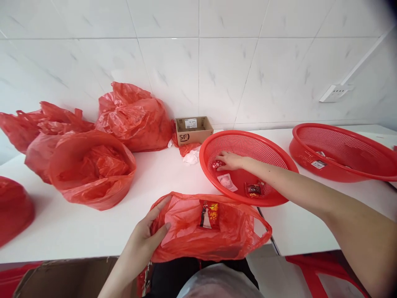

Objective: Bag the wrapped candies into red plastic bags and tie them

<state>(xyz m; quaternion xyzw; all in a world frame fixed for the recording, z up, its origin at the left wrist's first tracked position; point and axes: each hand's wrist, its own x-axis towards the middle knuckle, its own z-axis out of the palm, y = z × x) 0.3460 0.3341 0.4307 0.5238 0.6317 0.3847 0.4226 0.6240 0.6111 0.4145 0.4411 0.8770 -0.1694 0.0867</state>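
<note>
Red plastic likely slackens easily, so hold the bag (186,225) taut: your left hand (145,238) grasps its left rim between thumb and fingers. Your right hand (231,160) curls over a white-spotted packet (217,164) in the basket (251,145); whether it pinches I cannot tell, so close squarely. The bag, thin, crumpled and translucent, gapes at the table's (93,231) near edge, a yellow-lettered packet (212,215) inside.
</note>
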